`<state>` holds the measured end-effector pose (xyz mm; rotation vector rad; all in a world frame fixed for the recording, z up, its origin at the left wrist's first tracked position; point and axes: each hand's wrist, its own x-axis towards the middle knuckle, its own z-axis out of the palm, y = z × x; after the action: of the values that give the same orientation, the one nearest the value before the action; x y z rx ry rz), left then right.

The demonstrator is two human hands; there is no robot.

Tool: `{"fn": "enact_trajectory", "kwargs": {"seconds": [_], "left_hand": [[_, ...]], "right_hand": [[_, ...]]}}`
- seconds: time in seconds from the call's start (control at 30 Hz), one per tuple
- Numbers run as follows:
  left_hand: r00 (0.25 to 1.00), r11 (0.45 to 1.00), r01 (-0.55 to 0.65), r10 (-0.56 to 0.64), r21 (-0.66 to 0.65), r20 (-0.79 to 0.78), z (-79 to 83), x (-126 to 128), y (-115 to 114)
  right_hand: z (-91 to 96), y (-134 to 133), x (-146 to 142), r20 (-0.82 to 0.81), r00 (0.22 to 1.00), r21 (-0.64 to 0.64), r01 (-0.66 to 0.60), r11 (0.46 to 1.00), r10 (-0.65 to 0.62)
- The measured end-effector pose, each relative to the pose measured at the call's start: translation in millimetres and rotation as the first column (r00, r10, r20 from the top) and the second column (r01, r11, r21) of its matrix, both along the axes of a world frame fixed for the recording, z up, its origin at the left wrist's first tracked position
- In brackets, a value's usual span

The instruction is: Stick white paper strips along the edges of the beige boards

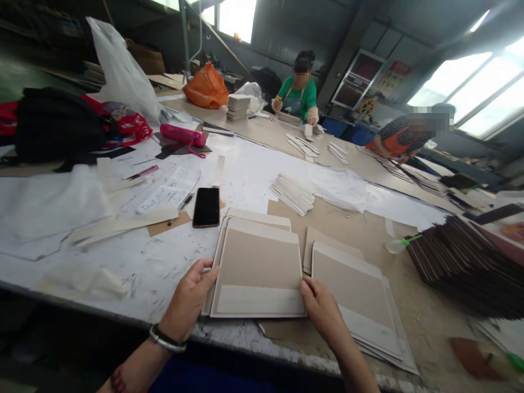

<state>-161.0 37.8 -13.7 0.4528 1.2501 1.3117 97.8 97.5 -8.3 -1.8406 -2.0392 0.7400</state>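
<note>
A beige cardboard panel with pale strips along its top and bottom lies on a small stack of similar panels near the table's front edge. My left hand grips its left side, thumb on top and fingers at the edge. At the lower right edge, my right hand pinches the panel between thumb and fingers. Just right of it sits a second stack of cardboard panels, slightly fanned. How many panels my hands hold is hidden.
A phone, a pen and paper strips lie beyond the panels. Dark boards are piled at right beside a small glue bottle. A pink pouch and bags are at left. Two people work across the table.
</note>
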Motion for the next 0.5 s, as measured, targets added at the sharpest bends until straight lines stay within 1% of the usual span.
{"fn": "enact_trajectory", "kwargs": {"seconds": [0.1, 0.17, 0.27, 0.33, 0.43, 0.5], "left_hand": [[0.997, 1.0, 0.018, -0.016, 0.02, -0.079, 11.9, 2.6, -8.7], [0.987, 0.998, 0.021, -0.012, 0.055, -0.161, 22.0, 7.3, -14.8], [0.961, 0.995, -0.039, 0.062, 0.087, -0.27, 40.5, 18.9, -23.4], [0.951, 0.993, -0.074, 0.098, 0.093, -0.291, 53.9, 27.8, -27.4], [0.945, 0.989, -0.069, 0.108, 0.134, -0.31, 70.6, 36.8, -27.6], [0.922, 0.985, -0.062, 0.118, 0.161, -0.369, 76.2, 37.7, -22.8]], "right_hand": [[-0.4, 0.2, -0.1, -0.038, 0.999, -0.029, 0.022, 0.999, -0.023], [0.6, -1.0, -1.9, -0.067, 0.997, -0.02, 0.046, 0.999, -0.047], [2.5, -4.7, -7.5, -0.137, 0.988, 0.006, 0.076, 0.997, -0.074], [3.4, -7.4, -11.1, -0.19, 0.976, 0.009, 0.108, 0.994, -0.104], [5.3, -10.5, -11.7, -0.286, 0.944, -0.006, 0.168, 0.986, -0.163], [7.7, -12.3, -7.9, -0.361, 0.909, -0.022, 0.215, 0.976, -0.208]]}}
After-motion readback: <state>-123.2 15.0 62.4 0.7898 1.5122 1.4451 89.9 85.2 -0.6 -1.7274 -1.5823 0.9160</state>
